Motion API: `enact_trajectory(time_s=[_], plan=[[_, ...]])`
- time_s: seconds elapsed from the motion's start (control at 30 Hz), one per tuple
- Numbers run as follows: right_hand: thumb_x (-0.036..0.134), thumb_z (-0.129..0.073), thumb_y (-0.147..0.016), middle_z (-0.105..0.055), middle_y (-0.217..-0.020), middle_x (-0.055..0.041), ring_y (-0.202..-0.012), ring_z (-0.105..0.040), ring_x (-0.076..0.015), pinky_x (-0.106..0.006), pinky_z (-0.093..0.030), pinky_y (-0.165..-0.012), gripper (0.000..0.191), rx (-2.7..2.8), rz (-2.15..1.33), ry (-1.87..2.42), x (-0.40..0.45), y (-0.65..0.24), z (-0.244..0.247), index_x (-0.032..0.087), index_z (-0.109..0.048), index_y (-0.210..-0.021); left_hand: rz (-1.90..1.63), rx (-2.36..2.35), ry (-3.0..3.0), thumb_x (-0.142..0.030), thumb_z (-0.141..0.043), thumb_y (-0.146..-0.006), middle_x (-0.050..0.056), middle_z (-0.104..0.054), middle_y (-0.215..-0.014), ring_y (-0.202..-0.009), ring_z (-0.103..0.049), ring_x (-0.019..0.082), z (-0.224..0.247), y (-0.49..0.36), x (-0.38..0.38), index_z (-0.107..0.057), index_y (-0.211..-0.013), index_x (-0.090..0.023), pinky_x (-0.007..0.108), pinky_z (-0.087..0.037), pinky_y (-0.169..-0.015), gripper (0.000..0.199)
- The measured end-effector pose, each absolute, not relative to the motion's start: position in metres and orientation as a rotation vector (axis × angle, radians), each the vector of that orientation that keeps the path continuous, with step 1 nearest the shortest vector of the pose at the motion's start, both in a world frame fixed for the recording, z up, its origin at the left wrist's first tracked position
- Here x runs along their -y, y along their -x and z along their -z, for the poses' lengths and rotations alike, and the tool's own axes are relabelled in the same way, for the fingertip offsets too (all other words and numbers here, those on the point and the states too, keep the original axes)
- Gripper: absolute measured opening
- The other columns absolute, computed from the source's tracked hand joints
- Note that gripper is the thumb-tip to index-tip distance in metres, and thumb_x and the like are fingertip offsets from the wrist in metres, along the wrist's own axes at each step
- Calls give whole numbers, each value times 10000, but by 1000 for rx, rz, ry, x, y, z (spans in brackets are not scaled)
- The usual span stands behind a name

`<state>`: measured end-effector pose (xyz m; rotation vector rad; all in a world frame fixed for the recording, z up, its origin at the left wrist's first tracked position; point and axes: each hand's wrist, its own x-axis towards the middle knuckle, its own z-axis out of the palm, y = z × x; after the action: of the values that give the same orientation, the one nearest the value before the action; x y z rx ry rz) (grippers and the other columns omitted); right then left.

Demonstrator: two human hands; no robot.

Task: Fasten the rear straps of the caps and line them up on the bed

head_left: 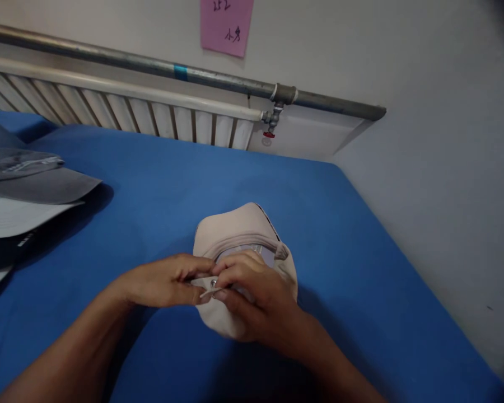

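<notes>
A beige baseball cap (237, 225) lies upside down on the blue-covered surface, its brim pointing away from me and its inside partly showing. Over its near edge, my left hand (174, 281) pinches one side of the back strap. From the other side, my right hand (256, 294) grips the strap end between thumb and fingers. A small metal buckle (213, 284) shows on the strap between my two hands. My right fingers cover part of the cap's opening.
Several stacked caps, with a grey cap (63, 184) on top, lie at the left. Behind the blue cover (151, 168) run a white radiator (138, 115) and a metal pipe (130, 60) with a red-handled valve (269, 134). A pink note (227, 28) hangs on the wall.
</notes>
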<state>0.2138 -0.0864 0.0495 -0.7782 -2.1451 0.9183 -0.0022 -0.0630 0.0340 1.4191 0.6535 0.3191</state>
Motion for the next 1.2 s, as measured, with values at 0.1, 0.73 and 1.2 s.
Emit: enact_trajectory(time_s=[0.1,0.73,1.2], plan=[[222,-606,-899,-679,-947,-22,-941,-626,-168,-349,-485,-889,15,2046,-1076,751,82,-214,-44,210,-614,-894,-267,-715,-1490,-286,-588,-881,-29,-476,-699,-623,-378,100,-34,0,62,-656,-901,-162,213,-305,-564,142],[291,-726,-809,-634,-1041,-13,-1039,-618,-175,-382,-482,-975,100,1699,-1473,699,70,-220,-42,233,-664,-755,-595,-669,-813,-156,-714,-687,20,-625,-855,-774,-535,124,-26,-14,63,-706,-932,-156,216,-422,-694,245],[199,-692,-796,-633,-1113,-22,-1056,-613,-194,-362,-469,-967,153,1715,-1448,748,67,-223,-41,213,-607,-669,-680,-752,-651,-140,-854,-568,-9,-664,-705,-655,-585,92,-32,-20,66,-720,-857,-132,189,-442,-628,319]])
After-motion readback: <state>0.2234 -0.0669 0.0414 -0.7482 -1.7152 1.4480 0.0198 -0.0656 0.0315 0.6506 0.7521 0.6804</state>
